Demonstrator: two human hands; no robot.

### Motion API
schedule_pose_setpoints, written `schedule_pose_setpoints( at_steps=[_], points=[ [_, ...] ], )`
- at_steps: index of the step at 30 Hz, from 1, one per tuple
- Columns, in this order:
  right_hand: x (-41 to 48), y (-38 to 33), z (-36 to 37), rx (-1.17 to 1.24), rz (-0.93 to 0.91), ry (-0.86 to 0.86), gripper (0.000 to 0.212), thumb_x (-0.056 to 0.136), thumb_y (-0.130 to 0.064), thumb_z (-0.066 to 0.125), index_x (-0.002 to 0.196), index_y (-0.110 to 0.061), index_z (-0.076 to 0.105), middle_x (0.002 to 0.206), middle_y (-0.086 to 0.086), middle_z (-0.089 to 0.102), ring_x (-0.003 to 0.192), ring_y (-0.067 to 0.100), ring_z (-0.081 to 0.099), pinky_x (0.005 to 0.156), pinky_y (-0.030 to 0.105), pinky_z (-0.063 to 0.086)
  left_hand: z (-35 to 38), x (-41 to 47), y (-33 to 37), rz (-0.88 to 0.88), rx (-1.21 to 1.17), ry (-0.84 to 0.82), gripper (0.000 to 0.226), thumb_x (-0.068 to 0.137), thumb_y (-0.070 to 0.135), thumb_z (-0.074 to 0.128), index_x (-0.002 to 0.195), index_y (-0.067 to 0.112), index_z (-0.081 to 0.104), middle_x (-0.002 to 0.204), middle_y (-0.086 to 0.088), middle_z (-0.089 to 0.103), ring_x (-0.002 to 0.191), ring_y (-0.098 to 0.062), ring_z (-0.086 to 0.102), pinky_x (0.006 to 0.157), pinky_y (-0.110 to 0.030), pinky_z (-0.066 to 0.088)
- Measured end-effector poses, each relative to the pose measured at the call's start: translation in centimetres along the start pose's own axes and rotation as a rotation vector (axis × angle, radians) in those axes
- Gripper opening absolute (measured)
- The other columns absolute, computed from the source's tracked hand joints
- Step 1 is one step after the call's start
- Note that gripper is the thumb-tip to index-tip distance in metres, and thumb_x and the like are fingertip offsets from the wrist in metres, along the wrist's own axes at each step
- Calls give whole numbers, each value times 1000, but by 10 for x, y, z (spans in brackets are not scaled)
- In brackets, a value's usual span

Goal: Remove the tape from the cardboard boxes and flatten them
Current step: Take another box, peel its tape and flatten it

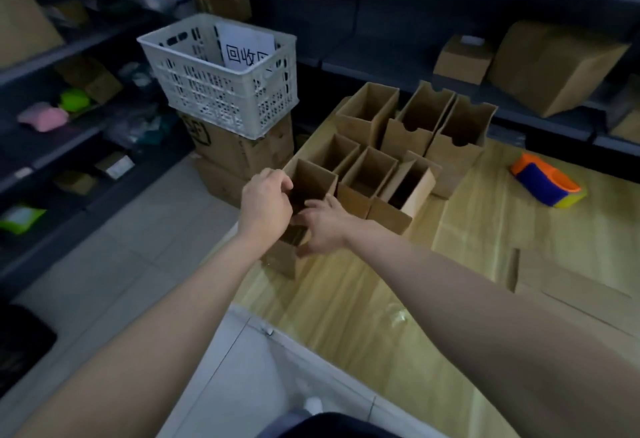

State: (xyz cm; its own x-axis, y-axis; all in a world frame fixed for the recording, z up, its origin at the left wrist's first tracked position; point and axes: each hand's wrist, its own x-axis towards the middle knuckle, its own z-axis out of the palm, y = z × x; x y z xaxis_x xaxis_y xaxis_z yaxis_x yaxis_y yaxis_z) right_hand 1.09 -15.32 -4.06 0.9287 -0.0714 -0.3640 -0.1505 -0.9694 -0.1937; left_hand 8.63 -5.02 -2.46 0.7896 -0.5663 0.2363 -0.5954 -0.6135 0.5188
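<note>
The nearest box sits at the counter's left edge, both grips closed on it: left hand at rim, right hand at near wall. We judge nothing flattened yet; other boxes stand open.

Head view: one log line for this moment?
left hand: grips nearest box rim | right hand: holds its near side | box: upright, open top, at table corner | flattening: not yet begun
</note>
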Motion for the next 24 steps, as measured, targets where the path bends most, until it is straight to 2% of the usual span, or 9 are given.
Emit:
schedule_pose_setpoints(
  at_steps=[3,6,8,11,13,15,18,20,24],
  points=[
    [8,-15,10,-89,56,-2,52,87,-55,57,130,-24,55,112,-1,64,127,21,47,118,49,2,-4,-2,-11,-6,-2,-5,25,86,-3,48,97,11,65,105,-7,60,99,-24,55,92,-39,44],
    [10,-24,12,-189,66,90,25,96,-40,49,107,-24,66,77,-7,56,108,21,55,115,46,13,-8,-6,-21,-25,-18,12,25,86,-4,48,98,9,66,104,-8,61,99,-26,55,92,-42,44],
    [9,-24,5,-113,63,208,23,99,-36,43,97,-25,64,81,-6,57,102,19,55,110,42,18,-14,-8,-24,-42,-49,69,24,84,-4,49,96,8,66,102,-9,62,97,-27,56,90,-42,45],
    [-1,-19,-22,229,80,337,26,100,-35,42,86,-21,59,82,-1,61,90,18,57,101,40,35,-25,-6,-21,-70,-124,176,23,83,-5,49,95,6,65,100,-11,61,94,-27,56,87,-38,44],
    [-16,-13,-44,480,82,412,29,99,-32,45,82,-13,60,79,3,61,77,18,59,79,35,47,-35,0,-18,-90,-196,252,22,84,-4,49,97,6,65,102,-12,60,96,-27,56,88,-37,44],
    [-36,-5,-64,679,74,478,29,99,-30,47,80,-12,60,73,-1,57,66,12,55,64,27,45,-48,8,-12,-112,-258,301,20,88,2,49,101,6,63,105,-12,59,96,-24,56,87,-33,44],
    [-66,10,-86,869,106,565,31,99,-31,48,96,-5,65,84,4,62,74,13,56,67,25,45,-60,11,4,-90,-316,296,19,94,11,47,106,7,61,107,-6,57,93,-13,51,83,-23,39],
    [-84,20,-96,932,153,644,32,99,-33,47,104,-8,65,93,5,61,82,14,55,70,23,42,-60,8,20,-22,-359,258,19,95,14,49,108,8,62,108,-5,57,93,-12,52,84,-24,41],
    [-118,45,-104,1021,260,816,21,98,-34,48,103,-19,62,99,0,60,90,12,54,72,24,39,-44,1,55,103,-400,109,31,91,20,59,121,11,59,121,0,51,106,-10,47,93,-20,36]
  ],
)
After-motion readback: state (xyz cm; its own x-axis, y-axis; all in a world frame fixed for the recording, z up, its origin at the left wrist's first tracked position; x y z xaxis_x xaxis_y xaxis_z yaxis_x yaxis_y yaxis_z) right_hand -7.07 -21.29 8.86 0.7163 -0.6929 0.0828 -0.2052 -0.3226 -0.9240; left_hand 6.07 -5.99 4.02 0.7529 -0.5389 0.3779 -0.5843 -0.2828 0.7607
